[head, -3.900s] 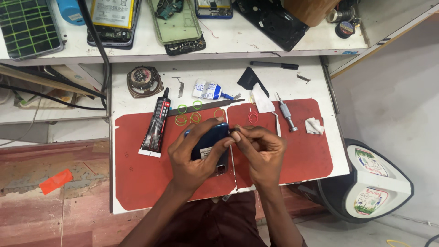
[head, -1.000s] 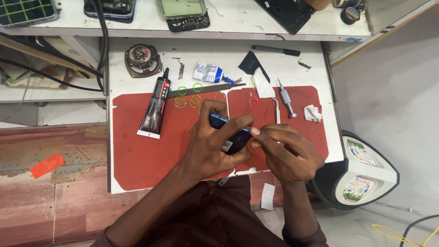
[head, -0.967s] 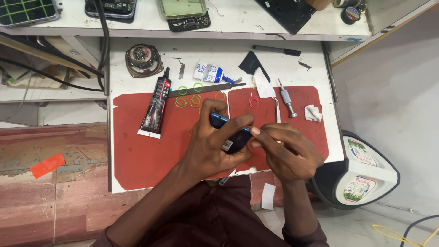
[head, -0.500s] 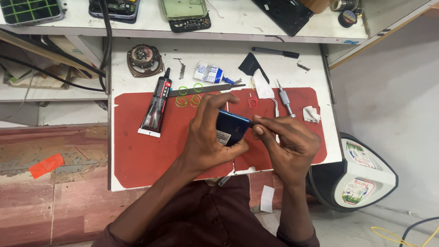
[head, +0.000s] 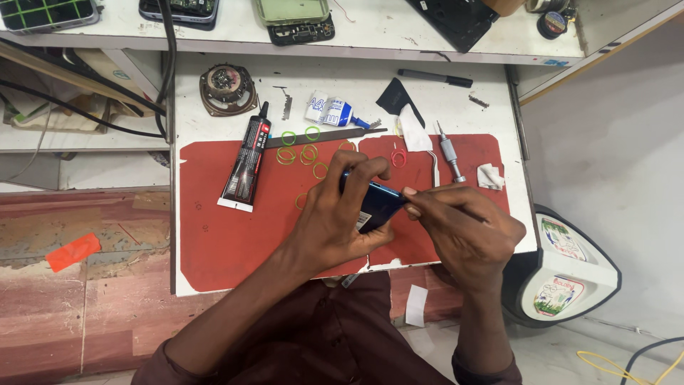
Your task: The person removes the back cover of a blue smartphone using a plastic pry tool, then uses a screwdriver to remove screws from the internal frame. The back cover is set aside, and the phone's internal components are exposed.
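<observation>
My left hand point(head: 335, 214) grips a dark blue phone point(head: 376, 203) over the red mat point(head: 228, 235), fingers wrapped round its top edge. My right hand point(head: 463, 228) pinches the phone's right corner between thumb and forefinger; whether a thin tool is in that pinch I cannot tell. Several green, yellow and red rubber bands point(head: 299, 150) lie on the mat just beyond the phone. A black glue tube point(head: 246, 160) lies to the left of my hands.
On the white bench: a small white and blue tube point(head: 335, 113), a metal screwdriver point(head: 449, 151), a black pen point(head: 434, 77), a round speaker part point(head: 226, 87), a white wad point(head: 490, 176). Opened phones lie on the shelf above point(head: 292, 18). A white machine point(head: 570, 267) stands at right.
The phone has been turned and lifted slightly toward the far side of the mat. My right hand followed it, still pinching its right corner.
</observation>
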